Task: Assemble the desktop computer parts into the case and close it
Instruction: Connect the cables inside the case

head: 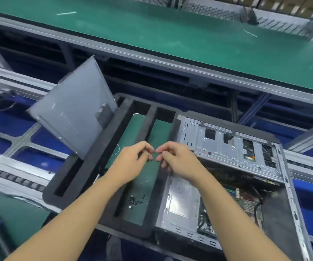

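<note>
While my left hand (131, 161) and right hand (176, 159) hover over the black foam tray (114, 140), fingers curled and tips nearly meeting in a pinch, I can't tell if there's a screw between them: too small and too blurred.

The open silver steel computer case (218, 146) lies on its side at the tray's right, just beside my right hand, with the green motherboard (246, 202) exposed. The grey metal side panel (76, 110) stands tilted in a tray slot on the left, well apart from the case, so it's not closed yet.

Risks as I judge them:
- Whatever I'm pinching slips and drops into the chassis or onto the board. It'd be hard to fish out and could cause a short.
- The loose pile of small black screws (135, 201) sits on the green mat between my forearms. One arm sweep scatters them.
- The panel rests on one edge. A knock to the tray could tip it over.
</note>
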Action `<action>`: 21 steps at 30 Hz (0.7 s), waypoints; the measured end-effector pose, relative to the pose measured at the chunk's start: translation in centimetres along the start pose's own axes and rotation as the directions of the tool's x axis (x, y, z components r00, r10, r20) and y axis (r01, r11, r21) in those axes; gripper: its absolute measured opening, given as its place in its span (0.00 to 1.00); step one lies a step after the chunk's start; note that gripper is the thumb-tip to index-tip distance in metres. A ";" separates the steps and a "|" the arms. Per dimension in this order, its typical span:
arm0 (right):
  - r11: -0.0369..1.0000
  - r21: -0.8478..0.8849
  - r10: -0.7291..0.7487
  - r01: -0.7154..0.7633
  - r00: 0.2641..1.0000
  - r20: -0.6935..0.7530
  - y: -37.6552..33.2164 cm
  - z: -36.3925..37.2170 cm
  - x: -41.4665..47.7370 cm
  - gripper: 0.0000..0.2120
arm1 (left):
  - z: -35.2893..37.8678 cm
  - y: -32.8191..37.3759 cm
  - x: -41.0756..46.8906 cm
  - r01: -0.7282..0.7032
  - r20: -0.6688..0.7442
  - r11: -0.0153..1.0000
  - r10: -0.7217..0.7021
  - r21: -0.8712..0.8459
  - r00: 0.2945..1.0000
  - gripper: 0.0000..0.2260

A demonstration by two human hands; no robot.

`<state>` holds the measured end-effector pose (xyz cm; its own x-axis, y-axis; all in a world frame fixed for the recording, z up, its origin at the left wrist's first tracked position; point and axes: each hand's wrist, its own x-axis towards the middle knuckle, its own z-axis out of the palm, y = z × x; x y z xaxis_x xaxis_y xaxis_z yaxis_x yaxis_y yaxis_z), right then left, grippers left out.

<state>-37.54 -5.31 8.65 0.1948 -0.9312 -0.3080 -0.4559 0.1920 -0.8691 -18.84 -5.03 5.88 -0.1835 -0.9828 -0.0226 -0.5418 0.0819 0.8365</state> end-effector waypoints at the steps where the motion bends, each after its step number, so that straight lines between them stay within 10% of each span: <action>1: 1.000 -0.010 0.013 -0.013 0.999 0.031 -0.5 1.3 0.9 0.13 | -1.3 -1.5 0.2 0.037 -0.001 0.999 -0.037 0.000 0.999 0.13; 7: 0.970 -0.162 0.215 -0.183 0.954 0.210 -1.5 8.7 6.3 0.10 | -7.4 -10.7 1.4 0.216 0.004 0.941 -0.225 0.259 0.974 0.14; 10: 0.945 -0.197 0.303 -0.262 0.927 0.220 -1.2 11.7 8.1 0.12 | -8.9 -14.2 1.7 0.041 0.178 0.818 -0.173 0.573 0.969 0.14; 13: 0.919 -0.245 0.364 -0.309 0.904 0.225 -0.6 13.9 9.2 0.13 | -8.5 -16.9 1.6 -0.287 0.417 0.472 -0.197 0.834 0.887 0.19; 21: 0.871 -0.270 0.471 -0.410 0.854 0.223 1.2 15.7 9.2 0.13 | -5.8 -20.2 0.6 -0.314 0.365 0.245 -0.200 0.917 0.909 0.21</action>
<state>-22.70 -8.76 -1.31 0.1450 -0.6356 -0.7583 -0.7117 0.4654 -0.5262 -3.29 -8.25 -7.89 -0.3579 -0.8496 -0.3874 -0.8276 0.4808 -0.2897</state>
